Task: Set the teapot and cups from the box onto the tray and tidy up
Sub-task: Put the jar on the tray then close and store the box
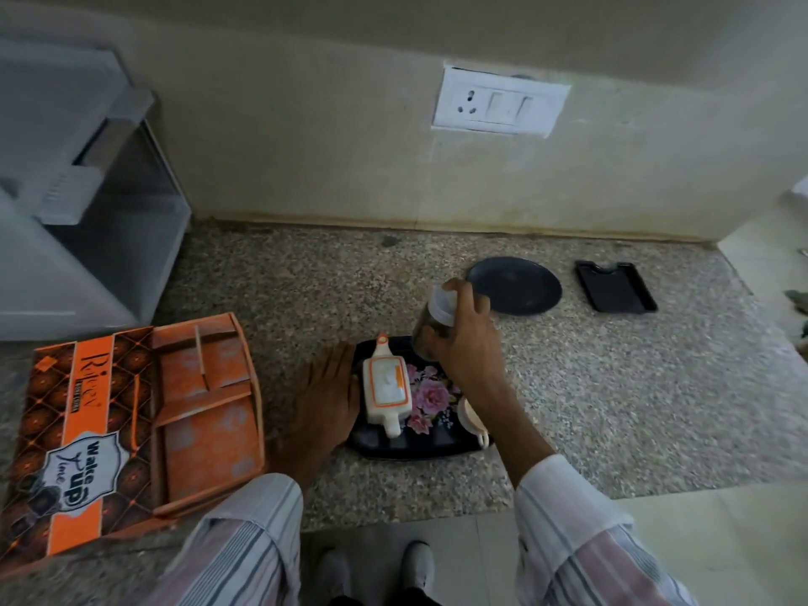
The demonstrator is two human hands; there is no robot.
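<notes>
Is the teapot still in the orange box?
No, the teapot sits on the floral tray, and the orange box compartments look empty.

Teapot [388, 389] on tray [406, 448]; box [131, 426] left, plate [518, 285] behind.

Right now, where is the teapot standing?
In the head view, the teapot stands on the left part of the floral tray, beside the left hand, with the orange box further left.
</notes>
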